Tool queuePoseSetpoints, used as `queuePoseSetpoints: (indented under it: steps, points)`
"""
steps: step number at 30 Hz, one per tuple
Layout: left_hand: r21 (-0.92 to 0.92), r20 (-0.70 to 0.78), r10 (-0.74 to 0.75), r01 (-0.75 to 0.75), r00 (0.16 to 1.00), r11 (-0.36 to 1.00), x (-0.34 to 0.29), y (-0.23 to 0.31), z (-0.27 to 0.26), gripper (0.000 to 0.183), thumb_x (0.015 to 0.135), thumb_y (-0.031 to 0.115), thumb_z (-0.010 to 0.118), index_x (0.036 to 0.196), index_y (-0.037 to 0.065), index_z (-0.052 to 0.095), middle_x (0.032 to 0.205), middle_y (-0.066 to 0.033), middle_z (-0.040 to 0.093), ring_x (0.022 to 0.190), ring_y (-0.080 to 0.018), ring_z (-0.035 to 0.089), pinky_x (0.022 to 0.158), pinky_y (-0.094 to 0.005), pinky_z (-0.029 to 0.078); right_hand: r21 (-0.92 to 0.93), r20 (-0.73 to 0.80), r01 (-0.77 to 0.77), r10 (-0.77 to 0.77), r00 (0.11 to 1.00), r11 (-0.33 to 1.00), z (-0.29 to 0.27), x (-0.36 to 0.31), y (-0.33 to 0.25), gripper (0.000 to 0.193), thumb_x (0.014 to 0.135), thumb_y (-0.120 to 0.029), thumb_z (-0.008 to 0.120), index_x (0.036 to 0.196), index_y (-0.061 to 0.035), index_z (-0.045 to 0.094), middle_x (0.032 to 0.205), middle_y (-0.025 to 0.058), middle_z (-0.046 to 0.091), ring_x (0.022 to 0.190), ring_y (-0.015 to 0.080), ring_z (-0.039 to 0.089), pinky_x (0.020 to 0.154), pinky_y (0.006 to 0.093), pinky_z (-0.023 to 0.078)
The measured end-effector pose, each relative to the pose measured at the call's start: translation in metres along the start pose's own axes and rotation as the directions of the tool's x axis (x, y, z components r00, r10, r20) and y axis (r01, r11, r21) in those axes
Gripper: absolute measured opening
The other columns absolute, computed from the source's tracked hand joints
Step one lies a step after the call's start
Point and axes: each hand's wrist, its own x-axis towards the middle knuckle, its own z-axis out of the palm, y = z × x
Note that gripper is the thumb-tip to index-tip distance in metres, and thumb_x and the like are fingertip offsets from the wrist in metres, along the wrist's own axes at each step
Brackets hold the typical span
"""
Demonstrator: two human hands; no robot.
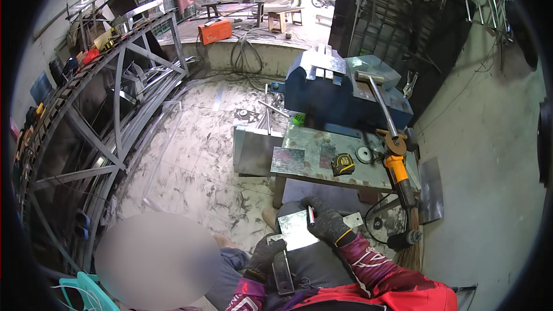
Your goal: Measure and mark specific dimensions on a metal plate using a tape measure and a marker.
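A shiny flat metal sheet (295, 228) lies across my lap, near the workbench's front edge. My right hand (328, 223), in a dark knit glove, rests over the sheet's right side with its fingers closed round a red-and-white marker pen (311, 216). Closed at the sheet's lower left corner is my left hand (265, 258), also gloved. It grips what looks like a metal try square (282, 273), whose thick arm points toward me. A flat metal strip end with a hole (352, 220) sticks out right of my right hand; its link to the square is hidden.
On the metal workbench (305, 138) are a tape measure (343, 164), a small metal plate (288, 160) and a blue machine (317, 92). An orange angle grinder (396, 168) hangs at its right edge. A steel rack (118, 98) lines the left; a blurred patch covers someone beside me.
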Motion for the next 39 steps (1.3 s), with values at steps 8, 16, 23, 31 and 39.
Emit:
queuePoseSetpoints:
  steps: [8, 16, 23, 31, 39]
  points:
    - [-0.116, -0.034, -0.013, 0.009, 0.999, 0.993, -0.004, 0.016, 0.012, 0.023, 0.091, 0.014, 0.065, 0.109, 0.0, 0.062, 0.083, -0.012, 0.068, 0.063, -0.0229, 0.068, 0.056, -0.0364, 0.059, 0.131, 0.123, -0.014, -0.003, 0.992, 0.991, 0.005, 0.0, 0.017, 0.056, 0.07, -0.002, 0.067, 0.125, -0.0037, 0.059, 0.124, 0.0201, 0.062, 0.119, 0.0376, 0.059, 0.105, 0.0406, 0.046]
    - [-0.139, 0.031, -0.071, 0.074, 0.997, 0.988, -0.001, 0.021, 0.01, 0.023, 0.091, 0.013, 0.064, 0.11, -0.001, 0.062, 0.083, -0.0128, 0.068, 0.063, -0.0242, 0.069, 0.059, -0.0374, 0.06, 0.119, 0.112, -0.019, 0.005, 0.994, 0.993, 0.0, 0.0, 0.019, 0.054, 0.071, -0.004, 0.067, 0.124, -0.0033, 0.06, 0.123, 0.0206, 0.063, 0.119, 0.0371, 0.059, 0.105, 0.0406, 0.046]
    - [-0.147, 0.041, 0.019, -0.013, 0.999, 0.989, 0.012, 0.017, -0.008, 0.027, 0.091, 0.014, 0.066, 0.112, -0.002, 0.062, 0.09, -0.0118, 0.069, 0.071, -0.0222, 0.069, 0.064, -0.0374, 0.061, 0.077, 0.109, -0.002, -0.007, 0.994, 0.997, -0.003, 0.01, 0.003, 0.054, 0.071, -0.005, 0.069, 0.125, -0.0034, 0.06, 0.124, 0.0199, 0.063, 0.12, 0.0362, 0.059, 0.106, 0.0404, 0.046]
    - [-0.21, 0.03, -0.043, 0.048, 0.999, 0.976, 0.001, 0.022, 0.003, 0.021, 0.09, 0.016, 0.067, 0.106, 0.002, 0.062, 0.085, -0.0095, 0.067, 0.068, -0.0218, 0.068, 0.063, -0.0379, 0.06, 0.065, 0.13, 0.019, -0.028, 0.991, 0.998, 0.0, 0.009, 0.001, 0.056, 0.071, -0.004, 0.071, 0.126, -0.0036, 0.06, 0.125, 0.0201, 0.062, 0.119, 0.0382, 0.059, 0.105, 0.0409, 0.046]
    - [-0.205, -0.025, -0.048, 0.042, 0.999, 0.978, -0.005, 0.004, 0.017, 0.026, 0.091, 0.017, 0.068, 0.11, 0.002, 0.06, 0.083, -0.0096, 0.065, 0.067, -0.0233, 0.068, 0.059, -0.0406, 0.061, 0.03, 0.173, 0.077, -0.081, 0.982, 0.997, 0.001, 0.002, 0.021, 0.055, 0.078, -0.015, 0.079, 0.128, -0.0015, 0.058, 0.12, 0.0191, 0.064, 0.115, 0.0299, 0.062, 0.1, 0.0383, 0.051]
